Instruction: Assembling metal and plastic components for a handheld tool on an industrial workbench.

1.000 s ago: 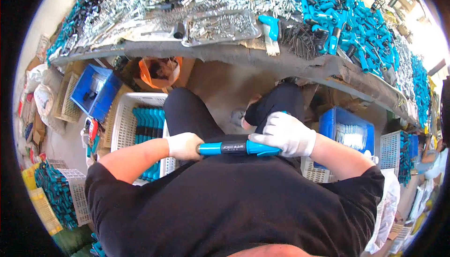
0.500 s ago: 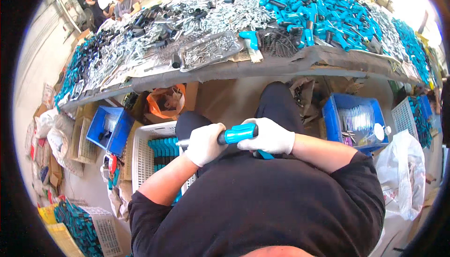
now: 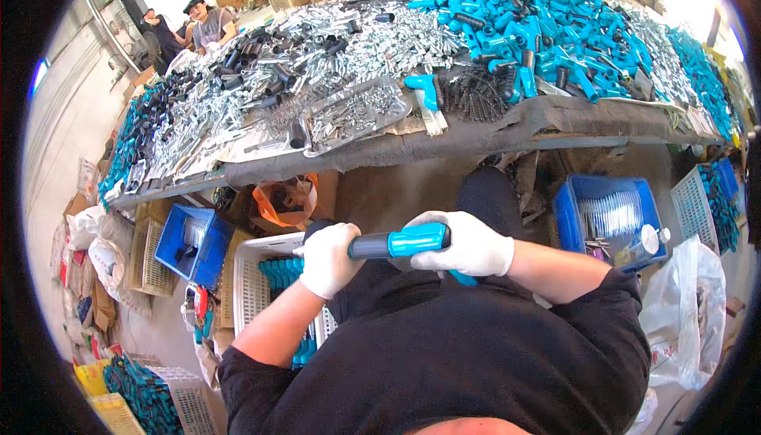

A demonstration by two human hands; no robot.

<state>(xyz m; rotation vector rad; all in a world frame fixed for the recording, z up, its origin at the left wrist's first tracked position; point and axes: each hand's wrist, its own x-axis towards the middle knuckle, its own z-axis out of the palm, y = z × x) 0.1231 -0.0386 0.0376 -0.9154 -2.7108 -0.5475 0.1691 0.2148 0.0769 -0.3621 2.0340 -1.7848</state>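
Between my two white-gloved hands, over my lap, lies a teal and black drill-shaped tool [image 3: 414, 240], its black tube pointing left. My left hand [image 3: 329, 259] is closed round the far end of that tube, hiding its tip. My right hand [image 3: 468, 246] wraps the teal rear part, and a bit of teal handle shows beneath its fingers. Below my left forearm stands a white plastic basket [image 3: 252, 292] with rows of similar teal and black tools [image 3: 281, 274].
The bench [image 3: 380, 152] ahead carries heaps of silver metal parts [image 3: 396, 46], black sleeves, springs [image 3: 476, 92] and teal housings [image 3: 523, 26]. Blue bins [image 3: 194, 237] stand left and right [image 3: 564, 213] under it. A white bag [image 3: 674, 308] hangs at right. Two people sit far left.
My left hand has slid left along the tool, so more of the black tube shows. The silver tip seen left of it is now hidden. My right hand has shifted slightly right.
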